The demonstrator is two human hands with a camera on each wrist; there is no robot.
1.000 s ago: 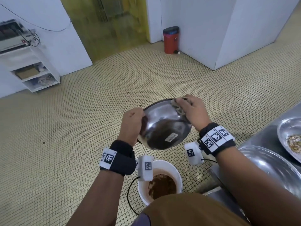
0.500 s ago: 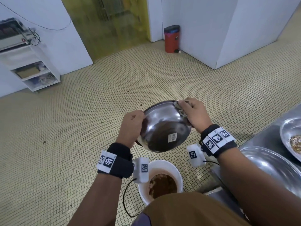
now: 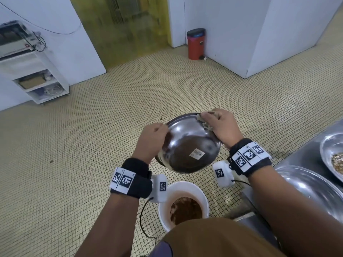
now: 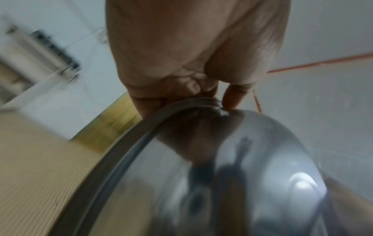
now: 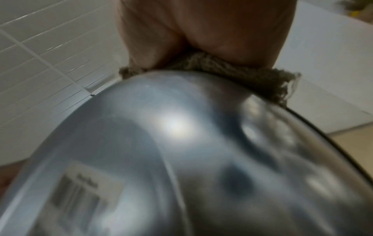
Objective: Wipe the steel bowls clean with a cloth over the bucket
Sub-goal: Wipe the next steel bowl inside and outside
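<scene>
Now the steel bowl (image 3: 187, 145) is gripped by the left hand (image 3: 152, 138), rim pinched; the cloth (image 3: 205, 125), clamped in the right hand (image 3: 220, 127), should be pressed firmly over the white bucket (image 3: 183, 206).

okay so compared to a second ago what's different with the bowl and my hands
Very little. The right hand with the cloth has shifted only slightly along the far rim of the steel bowl. Nothing was taken hold of or let go. The left hand still grips the left rim, and the bowl stays tilted, underside toward you, above the white bucket.
</scene>
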